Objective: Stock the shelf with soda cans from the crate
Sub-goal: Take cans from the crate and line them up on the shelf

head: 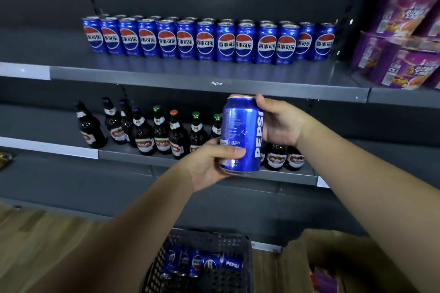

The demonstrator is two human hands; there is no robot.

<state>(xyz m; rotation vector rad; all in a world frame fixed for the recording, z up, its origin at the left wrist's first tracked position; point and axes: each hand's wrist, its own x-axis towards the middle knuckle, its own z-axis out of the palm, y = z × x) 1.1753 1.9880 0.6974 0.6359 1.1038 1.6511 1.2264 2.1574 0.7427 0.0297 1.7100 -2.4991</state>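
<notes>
Held can: a blue soda can (pixel 240 135) is held upright, slightly tilted, in the air in front of the shelving, between both hands, the word PEPSI running down its right side.
Left hand: the left hand (pixel 209 164) is curled round the can's lower left, the thumb laid across its front near the base.
Right hand: the right hand (pixel 283 121) is closed on the can's upper right, the thumb set at the top rim.
Upper shelf: rows of matching cans (pixel 204 40) are stood on the upper shelf (pixel 166 77), above the held can.
Crate: several more cans (pixel 209 263) are seen lying in the black crate (pixel 228 238) below the arms.
Lower shelf: brown bottles (pixel 162 133) are lined up behind the held can.
Right side: purple boxes (pixel 402 54) are stacked beside the can rows.
</notes>
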